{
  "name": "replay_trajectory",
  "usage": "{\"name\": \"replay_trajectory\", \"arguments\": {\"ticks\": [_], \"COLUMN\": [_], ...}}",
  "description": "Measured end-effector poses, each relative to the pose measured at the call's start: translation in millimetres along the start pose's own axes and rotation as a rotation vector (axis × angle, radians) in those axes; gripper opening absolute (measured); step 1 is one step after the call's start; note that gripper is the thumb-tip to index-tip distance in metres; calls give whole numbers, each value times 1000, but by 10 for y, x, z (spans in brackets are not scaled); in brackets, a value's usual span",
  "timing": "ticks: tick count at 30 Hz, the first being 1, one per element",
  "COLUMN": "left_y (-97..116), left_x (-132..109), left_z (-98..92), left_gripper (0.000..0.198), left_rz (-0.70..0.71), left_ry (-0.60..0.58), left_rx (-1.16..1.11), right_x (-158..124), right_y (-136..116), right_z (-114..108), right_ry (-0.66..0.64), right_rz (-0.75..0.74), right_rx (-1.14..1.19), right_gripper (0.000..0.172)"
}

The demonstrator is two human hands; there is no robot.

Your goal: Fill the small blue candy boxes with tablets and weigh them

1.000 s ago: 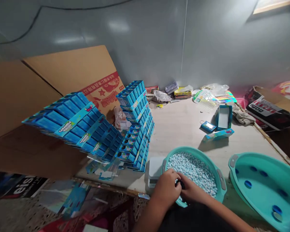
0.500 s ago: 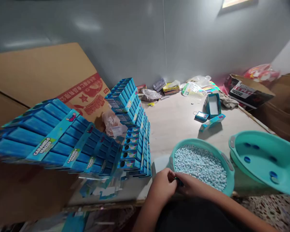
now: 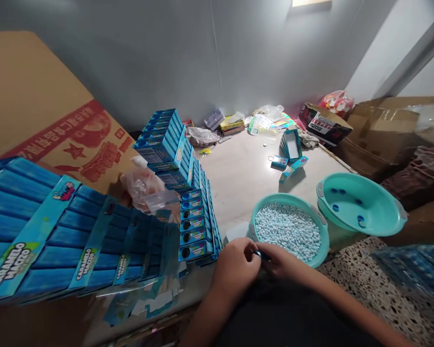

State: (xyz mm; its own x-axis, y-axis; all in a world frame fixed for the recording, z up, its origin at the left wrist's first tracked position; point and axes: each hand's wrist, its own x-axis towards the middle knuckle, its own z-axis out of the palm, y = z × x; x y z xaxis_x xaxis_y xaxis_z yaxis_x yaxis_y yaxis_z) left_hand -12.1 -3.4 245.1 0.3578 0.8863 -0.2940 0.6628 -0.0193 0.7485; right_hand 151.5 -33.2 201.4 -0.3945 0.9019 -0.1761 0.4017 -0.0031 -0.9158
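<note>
My left hand and my right hand meet at the near side of a teal tub, with curled fingers. Between their fingertips is a small dark blue piece, mostly hidden, so its kind is unclear. The tub is filled with small pale blue and white pellets. To its right stands a second teal tub with several small blue round pieces, one of them a blue ring-like piece. Blue cartons with round holes are stacked left of my hands.
A larger row of blue cartons rises at the left, before a big cardboard box. An open blue box and a narrow blue carton lie farther back. Plastic bags line the wall. More cardboard boxes stand at right.
The view has turned to the right, so the cartons and tubs appear farther left. Both hands stay together at the small blue piece, with only slight finger movement.
</note>
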Motion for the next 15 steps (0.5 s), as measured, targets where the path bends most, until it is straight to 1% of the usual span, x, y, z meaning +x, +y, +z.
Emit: {"name": "replay_trajectory", "arguments": {"ticks": [2, 3, 4, 6, 8, 9, 11, 12, 13, 15], "left_y": [22, 18, 1, -84, -229, -315, -493, -576, -652, -778], "left_x": [35, 51, 65, 91, 131, 164, 263, 328, 403, 562], "left_z": [-41, -91, -170, -422, -773, -963, -1314, -1456, -1568, -1700], "left_gripper": [11, 10, 8, 9, 12, 13, 15, 17, 18, 21], "left_rz": [-46, -72, -93, -119, -153, -180, -263, -303, -330, -362], "left_ry": [-20, 0, 53, 255, 469, 515, 528, 513, 487, 397], "left_rx": [-140, -209, -260, -286, -228, -193, -119, -45, -9, 41], "right_x": [42, 69, 96, 139, 158, 158, 147, 138, 128, 114], "right_y": [-16, -20, -22, -20, -9, 0, 24, 38, 54, 93], "right_z": [-100, -151, -200, -287, -350, -374, -405, -415, -423, -432], "right_ry": [-27, -41, -53, -59, -42, -28, 6, 17, 25, 35], "right_rz": [27, 41, 51, 66, 90, 112, 167, 192, 216, 255], "right_rx": [1, -3, -7, 1, 40, 68, 118, 136, 151, 179], "right_gripper": [28, 28, 28, 24, 18, 20, 26, 29, 30, 30]}}
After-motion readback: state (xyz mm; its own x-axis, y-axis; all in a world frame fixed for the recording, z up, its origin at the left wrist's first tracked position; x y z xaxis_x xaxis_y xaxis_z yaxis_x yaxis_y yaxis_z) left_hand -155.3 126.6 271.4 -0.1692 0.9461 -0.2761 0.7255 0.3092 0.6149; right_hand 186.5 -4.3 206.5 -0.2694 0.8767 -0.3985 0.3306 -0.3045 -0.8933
